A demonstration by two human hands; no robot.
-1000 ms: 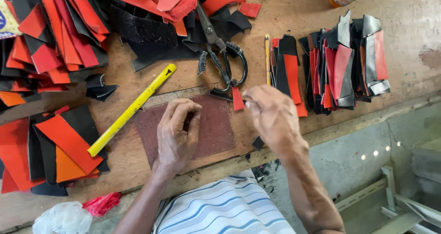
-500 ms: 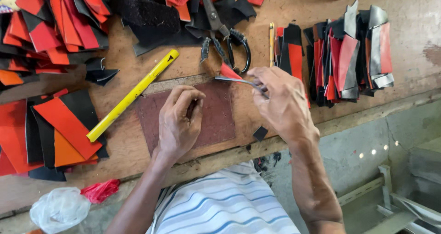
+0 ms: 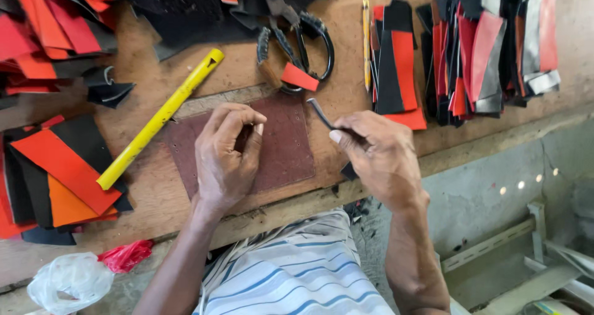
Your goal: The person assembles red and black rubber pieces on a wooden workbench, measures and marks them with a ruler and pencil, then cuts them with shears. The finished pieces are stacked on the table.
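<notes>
A worn wooden workbench (image 3: 346,98) fills the far and left part of the scene, its brown top scuffed and stained. Its near edge is a rough timber strip (image 3: 476,145) running up towards the right. Near right, below the bench, lies a grey concrete floor (image 3: 489,191) with small bright spots of light, and pale metal framing (image 3: 532,253) crosses it. The light is soft and even.

Single head-worn view, looking steeply down, close over wooden workbench (image 3: 346,98), near edge toward wearer
</notes>
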